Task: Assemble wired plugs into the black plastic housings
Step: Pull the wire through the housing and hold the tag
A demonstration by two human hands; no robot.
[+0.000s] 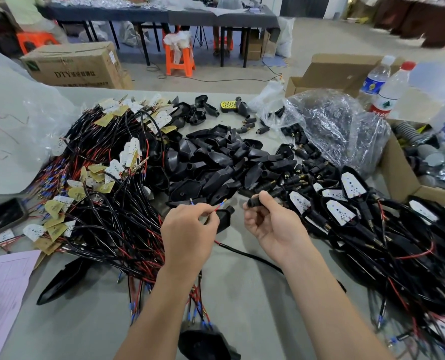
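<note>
My left hand (187, 231) pinches a wire pair (217, 207) whose red and blue-tipped ends stick up past my fingers. Just behind those fingers sits a black plastic housing (225, 216), with a black cable (244, 253) trailing from it toward me. My right hand (270, 220) grips a small black plug piece (255, 201) between thumb and fingers, a short gap to the right of the wire ends. A heap of loose black housings (216, 162) lies behind both hands.
A tangle of wired LED boards (99, 193) fills the left of the grey table (242, 294). Finished assemblies (372, 229) pile up on the right. A clear bag of plug parts (333, 126), cardboard boxes (403, 178) and water bottles (388, 92) stand behind.
</note>
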